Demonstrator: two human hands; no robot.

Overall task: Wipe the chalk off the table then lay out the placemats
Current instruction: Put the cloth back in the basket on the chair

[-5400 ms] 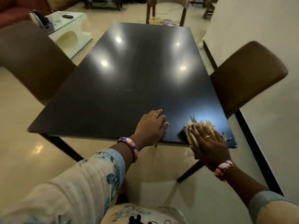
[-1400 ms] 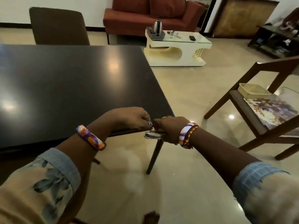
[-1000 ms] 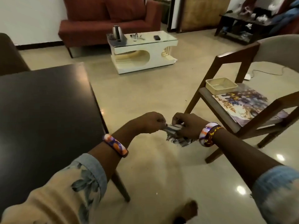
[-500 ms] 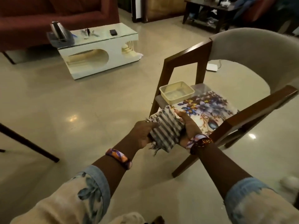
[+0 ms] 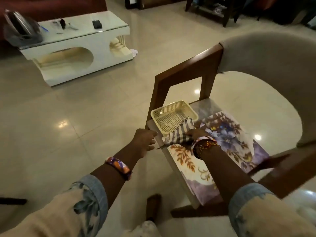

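Chair seat [image 5: 203,105]: basket [image 5: 172,117] beside floral placemats [image 5: 227,134]; right hand [image 5: 195,134] grips striped cloth [image 5: 179,134] at basket; left hand [image 5: 145,142] relaxed, empty, beside seat.

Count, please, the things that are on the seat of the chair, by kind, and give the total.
Striped cloth: 1, under the right hand, partly over the basket
Cream plastic basket: 1
Floral placemats: at least 1; whether more lie stacked beneath cannot be told
Total: 3 things visible
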